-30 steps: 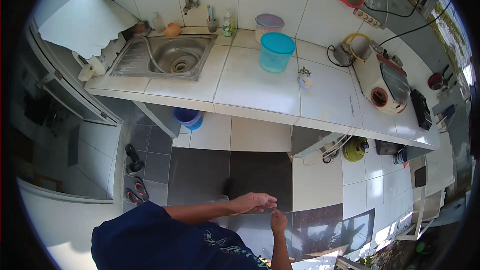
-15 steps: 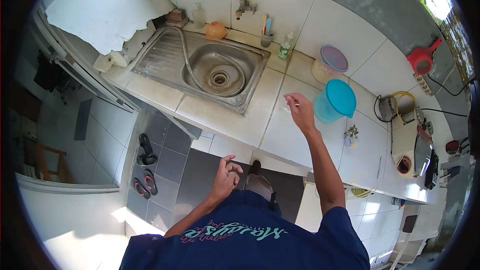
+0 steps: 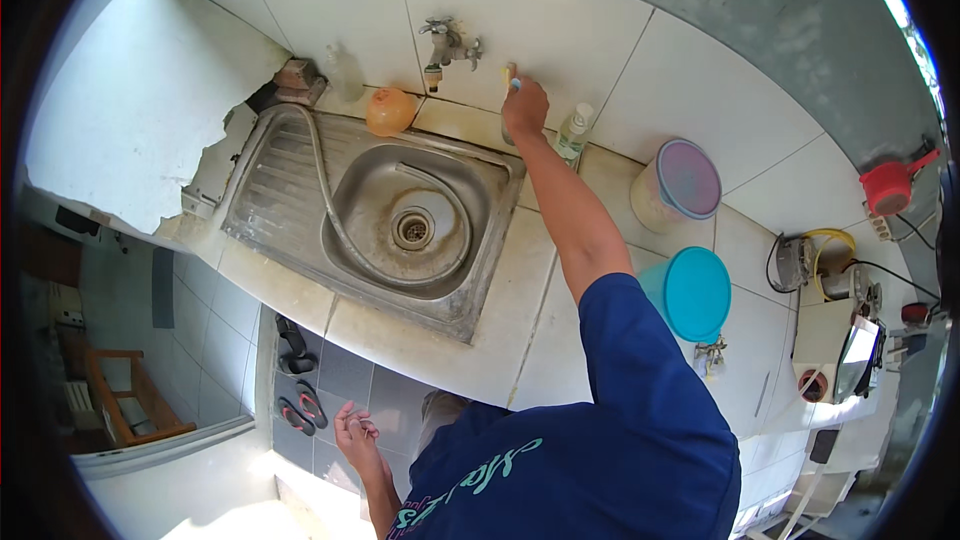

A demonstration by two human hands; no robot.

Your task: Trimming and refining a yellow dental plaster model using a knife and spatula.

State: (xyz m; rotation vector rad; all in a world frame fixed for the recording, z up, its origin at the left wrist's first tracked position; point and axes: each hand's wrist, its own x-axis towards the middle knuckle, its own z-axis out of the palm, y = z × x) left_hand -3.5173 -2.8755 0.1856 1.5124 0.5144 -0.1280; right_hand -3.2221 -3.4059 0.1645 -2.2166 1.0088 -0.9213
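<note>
My right hand (image 3: 525, 108) reaches over the sink's back ledge, its fingers closed around a slim blue-handled thing (image 3: 516, 85) in the small holder there. Its lower part is hidden behind the hand. Beside it stands a slim yellow-handled thing (image 3: 508, 75). Just right of my right hand is a clear pump bottle (image 3: 573, 132). My left hand (image 3: 357, 435) hangs low in front of the counter, fingers loosely bent and apart, with nothing seen in it.
A steel sink (image 3: 490, 270) holds a curled grey hose (image 3: 327, 175). Above it is a wall tap (image 3: 440, 45); an orange bowl (image 3: 390, 112) rests on the ledge. To the right stand a purple-lidded tub (image 3: 688, 178) and a turquoise-lidded container (image 3: 698, 293). Sandals (image 3: 300, 408) lie on the floor.
My right hand has moved from beside the turquoise-lidded container to the holder at the back ledge and closed on the blue-handled thing. My left hand has dropped lower and left.
</note>
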